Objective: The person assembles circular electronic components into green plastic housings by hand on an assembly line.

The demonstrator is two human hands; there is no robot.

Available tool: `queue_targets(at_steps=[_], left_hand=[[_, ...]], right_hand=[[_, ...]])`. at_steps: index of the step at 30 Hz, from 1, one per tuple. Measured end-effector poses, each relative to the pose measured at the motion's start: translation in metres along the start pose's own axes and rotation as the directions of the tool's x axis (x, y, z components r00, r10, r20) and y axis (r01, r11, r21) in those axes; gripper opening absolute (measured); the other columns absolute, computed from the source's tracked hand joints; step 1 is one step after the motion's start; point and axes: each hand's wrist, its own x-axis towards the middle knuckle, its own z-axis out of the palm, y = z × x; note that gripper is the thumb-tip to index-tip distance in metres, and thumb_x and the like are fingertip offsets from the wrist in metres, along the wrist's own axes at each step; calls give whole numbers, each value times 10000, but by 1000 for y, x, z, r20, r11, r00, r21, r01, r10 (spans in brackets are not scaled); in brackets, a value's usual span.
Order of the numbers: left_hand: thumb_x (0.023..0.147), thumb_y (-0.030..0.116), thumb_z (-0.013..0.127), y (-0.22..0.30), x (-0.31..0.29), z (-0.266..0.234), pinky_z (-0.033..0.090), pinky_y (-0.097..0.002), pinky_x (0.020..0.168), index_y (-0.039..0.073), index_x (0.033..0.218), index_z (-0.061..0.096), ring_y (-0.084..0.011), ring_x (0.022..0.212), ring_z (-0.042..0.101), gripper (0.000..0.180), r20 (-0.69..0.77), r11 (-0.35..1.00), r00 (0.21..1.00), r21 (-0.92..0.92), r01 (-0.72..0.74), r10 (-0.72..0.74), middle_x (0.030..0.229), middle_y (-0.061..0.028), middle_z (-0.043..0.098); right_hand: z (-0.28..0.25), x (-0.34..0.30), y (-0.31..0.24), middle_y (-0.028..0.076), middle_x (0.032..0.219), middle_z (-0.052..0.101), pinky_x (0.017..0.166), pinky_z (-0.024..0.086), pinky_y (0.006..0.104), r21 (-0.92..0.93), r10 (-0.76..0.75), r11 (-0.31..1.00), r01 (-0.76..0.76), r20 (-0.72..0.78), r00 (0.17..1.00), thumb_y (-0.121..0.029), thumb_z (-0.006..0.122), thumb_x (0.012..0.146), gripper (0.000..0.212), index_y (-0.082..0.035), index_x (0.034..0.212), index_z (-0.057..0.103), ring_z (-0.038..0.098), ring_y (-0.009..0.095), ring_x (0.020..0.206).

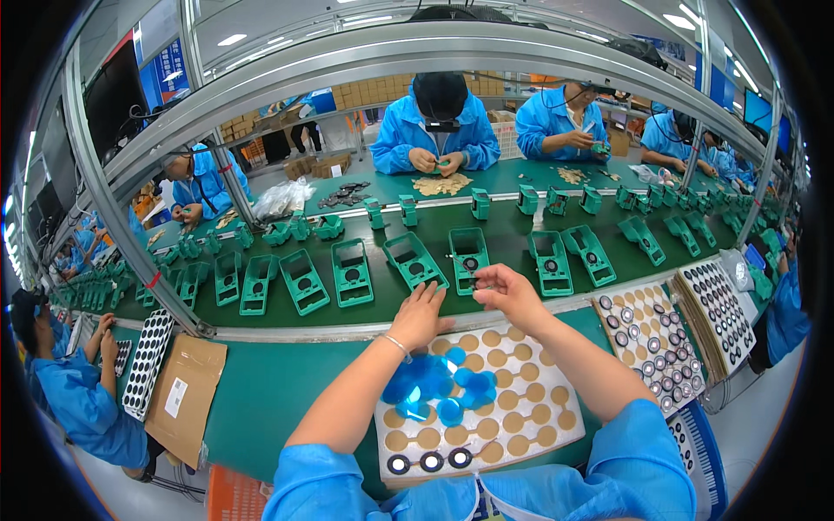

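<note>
My left hand is open, its fingers stretched out over the lower end of a green plastic housing on the conveyor. My right hand is closed in a pinch at the lower part of a neighbouring green housing; whatever sits between the fingertips is too small to make out. A round black part lies inside that housing. Below my hands rests a white tray with rounded tan recesses. Loose translucent blue film discs lie on it, and a few black rings with white centres line its near edge.
Green housings line the dark green conveyor. A metal frame bar crosses overhead. Trays of round parts stand right; a cardboard sheet and white tray lie left. Co-workers sit opposite and at both sides.
</note>
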Motion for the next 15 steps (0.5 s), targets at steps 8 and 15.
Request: queue_targets(at_steps=[8, 15], left_hand=[[890, 513, 394, -30, -7, -8, 275, -413, 1043, -27, 1249, 442, -372, 1269, 324, 650, 364, 996, 928, 32, 78, -84, 1332, -192, 413], [909, 439, 400, -45, -23, 0, 241, -386, 1075, -13, 1266, 437, -355, 1302, 273, 577, 330, 999, 944, -35, 22, -9, 1356, -194, 377]], right_hand=[[20, 71, 33, 91, 873, 600, 701, 466, 307, -438, -244, 875, 206, -33, 969, -86, 678, 743, 268, -29, 985, 576, 572, 197, 763], [45, 128, 86, 78, 890, 571, 771, 461, 386, -802, -299, 449, 395, 282, 912, -89, 641, 737, 205, -86, 939, 606, 530, 281, 911]])
